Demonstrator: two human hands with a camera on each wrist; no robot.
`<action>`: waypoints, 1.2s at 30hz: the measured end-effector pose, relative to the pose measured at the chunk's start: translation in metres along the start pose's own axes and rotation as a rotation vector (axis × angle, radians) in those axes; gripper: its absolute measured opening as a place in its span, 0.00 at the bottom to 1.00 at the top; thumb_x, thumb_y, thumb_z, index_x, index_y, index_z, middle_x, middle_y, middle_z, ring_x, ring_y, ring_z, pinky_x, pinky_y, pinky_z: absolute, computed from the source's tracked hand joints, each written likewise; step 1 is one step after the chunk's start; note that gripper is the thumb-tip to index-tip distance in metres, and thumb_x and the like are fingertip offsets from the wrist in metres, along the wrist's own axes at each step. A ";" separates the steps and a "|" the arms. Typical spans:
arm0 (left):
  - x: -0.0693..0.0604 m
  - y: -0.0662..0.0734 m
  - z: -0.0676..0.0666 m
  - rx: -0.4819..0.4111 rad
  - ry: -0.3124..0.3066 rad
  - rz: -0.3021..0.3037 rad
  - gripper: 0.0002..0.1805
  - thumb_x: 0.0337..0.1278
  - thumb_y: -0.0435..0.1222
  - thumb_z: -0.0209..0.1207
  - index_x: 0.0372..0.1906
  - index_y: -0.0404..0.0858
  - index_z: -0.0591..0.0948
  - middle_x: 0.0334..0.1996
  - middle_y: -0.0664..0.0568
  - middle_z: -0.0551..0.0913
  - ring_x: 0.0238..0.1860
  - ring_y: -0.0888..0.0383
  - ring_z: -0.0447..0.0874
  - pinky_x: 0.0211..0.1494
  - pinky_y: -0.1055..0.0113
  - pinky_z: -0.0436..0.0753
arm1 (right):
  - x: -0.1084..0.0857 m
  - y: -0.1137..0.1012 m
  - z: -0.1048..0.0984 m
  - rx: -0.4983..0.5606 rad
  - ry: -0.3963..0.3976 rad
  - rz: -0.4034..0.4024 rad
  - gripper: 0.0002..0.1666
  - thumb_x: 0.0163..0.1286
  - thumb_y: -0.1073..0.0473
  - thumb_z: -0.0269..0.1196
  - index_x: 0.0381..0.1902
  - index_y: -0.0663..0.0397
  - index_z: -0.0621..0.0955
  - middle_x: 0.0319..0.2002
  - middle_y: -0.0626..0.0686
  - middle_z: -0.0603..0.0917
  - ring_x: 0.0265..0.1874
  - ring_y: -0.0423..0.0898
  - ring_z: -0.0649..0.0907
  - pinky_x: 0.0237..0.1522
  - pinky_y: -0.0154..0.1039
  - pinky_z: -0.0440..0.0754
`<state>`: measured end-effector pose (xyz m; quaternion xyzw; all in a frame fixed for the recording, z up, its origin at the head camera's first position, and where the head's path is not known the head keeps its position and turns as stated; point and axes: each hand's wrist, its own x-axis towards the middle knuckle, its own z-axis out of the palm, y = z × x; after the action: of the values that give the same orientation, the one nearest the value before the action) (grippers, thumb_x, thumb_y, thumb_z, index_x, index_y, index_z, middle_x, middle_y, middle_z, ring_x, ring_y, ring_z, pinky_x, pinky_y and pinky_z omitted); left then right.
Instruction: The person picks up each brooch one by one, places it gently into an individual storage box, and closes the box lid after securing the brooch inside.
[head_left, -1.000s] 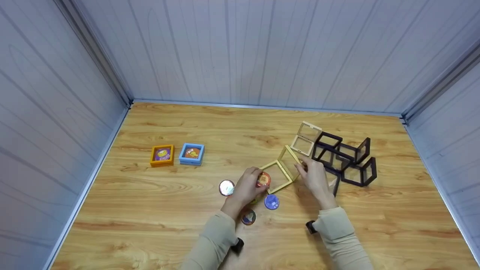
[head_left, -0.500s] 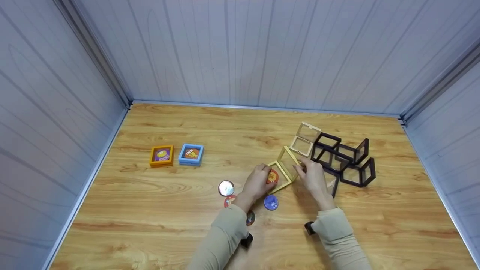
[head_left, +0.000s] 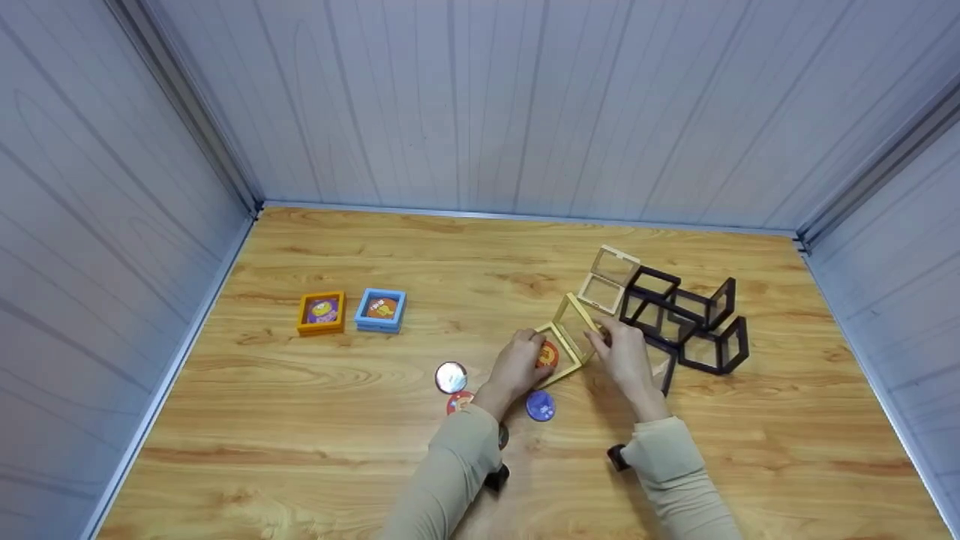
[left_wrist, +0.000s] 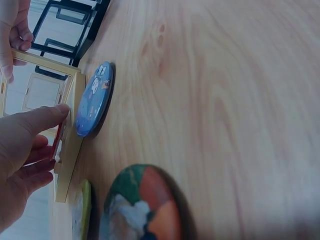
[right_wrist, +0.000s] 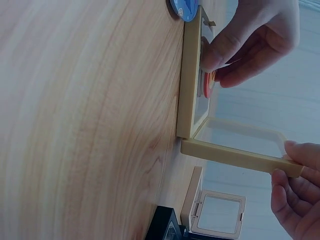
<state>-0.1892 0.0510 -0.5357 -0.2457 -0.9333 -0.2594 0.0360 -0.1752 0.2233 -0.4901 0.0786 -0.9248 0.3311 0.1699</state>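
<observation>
Over the yellow frame (head_left: 568,343), left hand (head_left: 514,369) pinches red badge (head_left: 549,354); right hand (head_left: 627,358) grips lid (right_wrist: 240,158).

A smooth, plastic-looking yellow frame (head_left: 568,343) with clear panes (right_wrist: 242,136) sits between the left grip (head_left: 517,365) and the right grip (head_left: 626,360); a glossy blue disc (left_wrist: 94,99) lies just beside the left grip, matt cloth sleeves (head_left: 454,469) behind both, and a smooth, wood-grained surface (head_left: 300,427) beneath.
</observation>
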 end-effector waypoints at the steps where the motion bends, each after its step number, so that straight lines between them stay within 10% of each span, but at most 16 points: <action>1: 0.000 0.000 0.000 0.002 0.002 0.000 0.21 0.40 0.40 0.65 0.41 0.33 0.77 0.36 0.49 0.74 0.39 0.56 0.72 0.41 0.68 0.74 | 0.000 0.000 0.000 -0.001 0.003 -0.003 0.11 0.54 0.68 0.63 0.37 0.67 0.81 0.17 0.52 0.78 0.13 0.40 0.71 0.14 0.30 0.67; 19: -0.007 -0.018 -0.008 -0.054 0.022 0.010 0.30 0.42 0.47 0.64 0.49 0.30 0.74 0.45 0.44 0.74 0.48 0.51 0.70 0.52 0.63 0.70 | 0.000 -0.001 -0.001 0.014 0.005 -0.012 0.12 0.54 0.67 0.63 0.38 0.65 0.81 0.18 0.53 0.79 0.15 0.40 0.73 0.16 0.31 0.70; 36: -0.016 -0.044 -0.019 -0.052 0.041 -0.075 0.09 0.49 0.30 0.57 0.37 0.32 0.78 0.34 0.45 0.74 0.39 0.50 0.73 0.44 0.60 0.72 | -0.002 -0.004 0.001 0.102 -0.018 0.009 0.10 0.55 0.66 0.63 0.37 0.64 0.81 0.23 0.55 0.81 0.20 0.45 0.79 0.22 0.36 0.77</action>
<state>-0.1977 0.0015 -0.5431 -0.2061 -0.9339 -0.2896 0.0392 -0.1722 0.2199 -0.4890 0.0859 -0.9086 0.3779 0.1560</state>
